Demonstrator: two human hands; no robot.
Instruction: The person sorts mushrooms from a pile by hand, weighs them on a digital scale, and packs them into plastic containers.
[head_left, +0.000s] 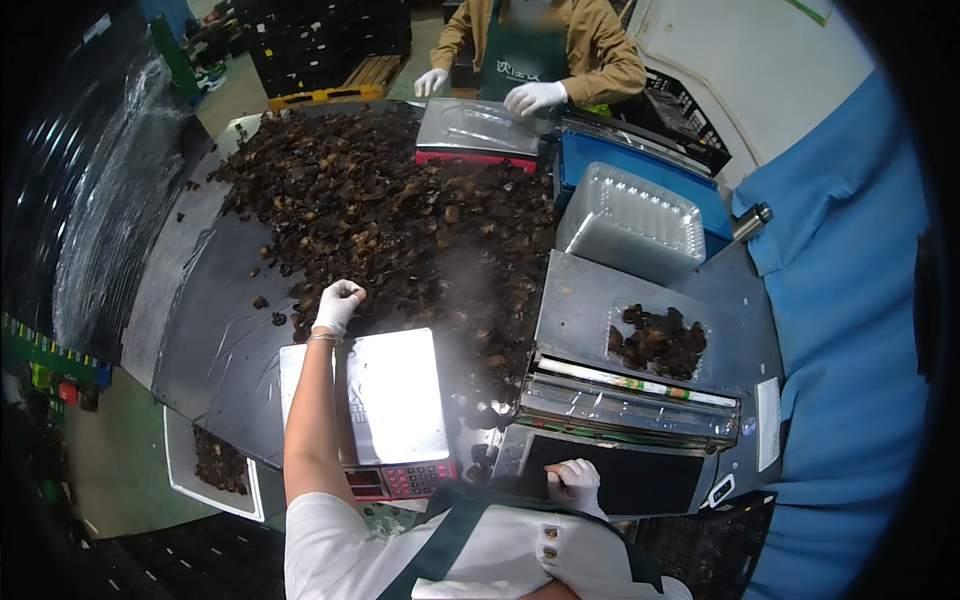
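My left hand (341, 306), in a white glove with bare fingertips, reaches past the electronic scale (401, 397) to the near edge of a heap of dark brown mushrooms (375, 210) that look like wood ear. Its fingers are bunched; whether they hold a piece is hidden. The scale's bright metal plate carries nothing but my forearm's shadow. My right hand (576, 484), gloved the same way, is curled above the black plate (637, 469) of a film wrapping machine (630, 409). Beyond the film roll, a clear plastic tray (613, 341) holds several mushrooms (664, 341).
Stacked clear trays (634, 221) stand at the right, near a blue wrapping machine (637, 161). Across the table a co-worker (536, 56) in white gloves stands behind a second scale (480, 127). A white foam box (214, 469) with mushrooms is below left. Blue cloth (840, 300) hangs right.
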